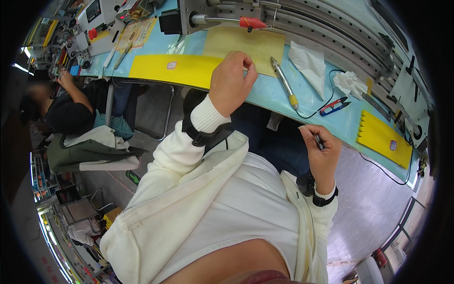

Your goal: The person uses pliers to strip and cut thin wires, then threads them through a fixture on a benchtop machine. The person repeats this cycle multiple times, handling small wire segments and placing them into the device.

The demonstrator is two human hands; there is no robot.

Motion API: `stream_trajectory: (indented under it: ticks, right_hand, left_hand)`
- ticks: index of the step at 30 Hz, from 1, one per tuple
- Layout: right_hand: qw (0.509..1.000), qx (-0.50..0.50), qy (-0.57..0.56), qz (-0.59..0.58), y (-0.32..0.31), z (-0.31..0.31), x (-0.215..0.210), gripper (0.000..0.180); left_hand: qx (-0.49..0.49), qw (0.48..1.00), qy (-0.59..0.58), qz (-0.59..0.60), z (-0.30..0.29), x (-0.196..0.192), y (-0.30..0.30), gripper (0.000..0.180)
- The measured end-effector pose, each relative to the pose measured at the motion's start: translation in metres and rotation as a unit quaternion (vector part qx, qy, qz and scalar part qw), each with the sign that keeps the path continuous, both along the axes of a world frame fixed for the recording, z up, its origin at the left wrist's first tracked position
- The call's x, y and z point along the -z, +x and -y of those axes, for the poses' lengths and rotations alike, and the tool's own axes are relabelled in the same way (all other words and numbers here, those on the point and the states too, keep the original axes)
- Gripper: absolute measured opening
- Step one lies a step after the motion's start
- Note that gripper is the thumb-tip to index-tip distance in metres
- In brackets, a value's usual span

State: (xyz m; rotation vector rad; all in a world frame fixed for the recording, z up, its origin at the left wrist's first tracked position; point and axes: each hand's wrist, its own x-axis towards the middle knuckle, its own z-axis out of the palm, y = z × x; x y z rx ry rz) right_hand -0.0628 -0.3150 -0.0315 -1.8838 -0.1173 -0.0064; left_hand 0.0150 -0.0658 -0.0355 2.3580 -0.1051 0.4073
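Observation:
My left hand [231,83] rests at the near edge of the light blue workbench [265,92], fingers curled, thumb and forefinger pinched together over a tan mat [246,45]; whether something tiny is between them I cannot tell. My right hand [321,151] is held below the bench edge, above my lap, gripping a small dark slender tool [318,140] between thumb and fingers. A pen-shaped silver tool with a yellow band [283,83] lies on the bench between the two hands, with a thin black cable running from it.
A yellow mat [175,68] lies left of my left hand, another yellow sheet [383,137] at the right. Red-handled snips [333,106] and crumpled white tissues [309,61] lie on the bench. A metal fixture with a red-knobbed lever [250,22] stands behind. Another person [71,106] sits at the left.

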Motion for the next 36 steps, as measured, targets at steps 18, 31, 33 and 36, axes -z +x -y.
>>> stream_trajectory:
  ticks: [18, 31, 33, 36]
  right_hand:
    - [1.000, 0.007, 0.002, -0.003, -0.002, 0.001, 0.003, 0.007]
    - [1.000, 0.000, 0.004, -0.002, -0.003, 0.002, 0.003, 0.007]
    - [1.000, -0.001, -0.001, -0.007, -0.003, 0.003, 0.003, 0.008]
    - [1.000, 0.004, 0.000, -0.001, -0.004, 0.004, 0.003, 0.008]
  left_hand:
    - [0.026, 0.962, -0.228, -0.145, -0.006, 0.004, 0.000, 0.015]
    - [0.003, 0.983, 0.152, -0.099, 0.015, 0.018, 0.009, 0.018]
    - [0.000, 0.988, 0.135, -0.070, 0.013, 0.016, 0.007, 0.016]
    - [0.009, 0.997, 0.026, -0.071, 0.000, 0.007, -0.002, 0.014]
